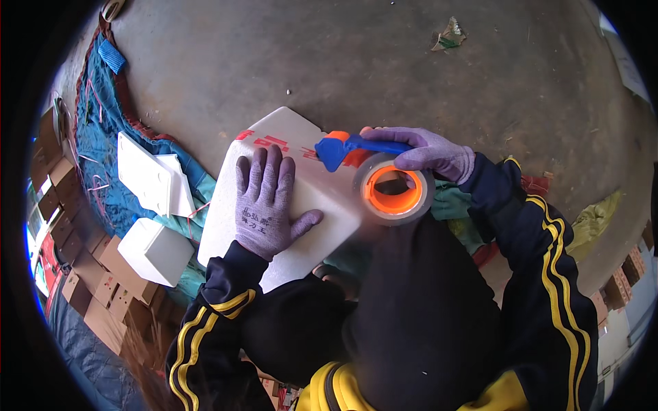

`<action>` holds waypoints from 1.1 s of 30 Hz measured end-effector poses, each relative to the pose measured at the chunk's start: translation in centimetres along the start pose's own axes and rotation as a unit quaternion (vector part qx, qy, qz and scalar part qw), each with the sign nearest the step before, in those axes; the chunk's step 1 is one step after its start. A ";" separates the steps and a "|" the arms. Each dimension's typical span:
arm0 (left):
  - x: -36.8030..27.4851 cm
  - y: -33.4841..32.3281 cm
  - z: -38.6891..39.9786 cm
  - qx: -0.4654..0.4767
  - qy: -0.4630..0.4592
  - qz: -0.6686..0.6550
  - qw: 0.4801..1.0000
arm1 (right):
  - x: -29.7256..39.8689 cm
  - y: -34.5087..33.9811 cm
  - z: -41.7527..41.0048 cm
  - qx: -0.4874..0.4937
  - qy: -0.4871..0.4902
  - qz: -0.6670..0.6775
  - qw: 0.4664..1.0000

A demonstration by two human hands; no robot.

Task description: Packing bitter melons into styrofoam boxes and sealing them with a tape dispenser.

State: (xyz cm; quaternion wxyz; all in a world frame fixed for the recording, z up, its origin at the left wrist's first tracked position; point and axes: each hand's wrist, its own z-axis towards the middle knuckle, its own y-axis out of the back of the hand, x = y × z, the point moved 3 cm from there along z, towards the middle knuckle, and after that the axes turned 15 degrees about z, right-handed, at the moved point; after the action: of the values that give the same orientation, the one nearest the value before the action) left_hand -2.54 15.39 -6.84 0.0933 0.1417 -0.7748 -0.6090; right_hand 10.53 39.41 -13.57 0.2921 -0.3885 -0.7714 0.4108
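Observation:
A white foam box (313, 216) stands between my legs, its top facing me. My left hand (267, 205), in a grey-purple knit glove, lies flat on the box with the fingers spread and nothing in them. Clear tape with red printing (272, 141) runs over the far side of the box. In my right hand (429, 149), gloved the same way, is a blue and orange tape dispenser (378, 145) with a wide roll of clear tape (393, 190) on an orange hub. The dispenser's head is over the box's right side, and whether it touches is unclear.
Flat white foam lids (146, 174) and a smaller white foam box (154, 251) are at left, by a blue quilted cloth (97, 138). Cardboard boxes (110, 298) pile up behind them. Scrap litter (450, 36) lies on the concrete floor (334, 61); yellowish sheeting (591, 223) is at right.

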 end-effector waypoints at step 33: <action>-3.5 1.0 -2.5 0.060 0.025 -0.006 0.998 | 6.2 -1.8 5.6 0.052 -0.037 -0.203 0.977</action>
State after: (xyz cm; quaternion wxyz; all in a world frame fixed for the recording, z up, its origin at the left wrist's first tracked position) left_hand 1.40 14.49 -5.14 0.1007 0.1668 -0.8066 -0.5581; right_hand 2.30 41.69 -13.90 0.3607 -0.1925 -0.8219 0.3966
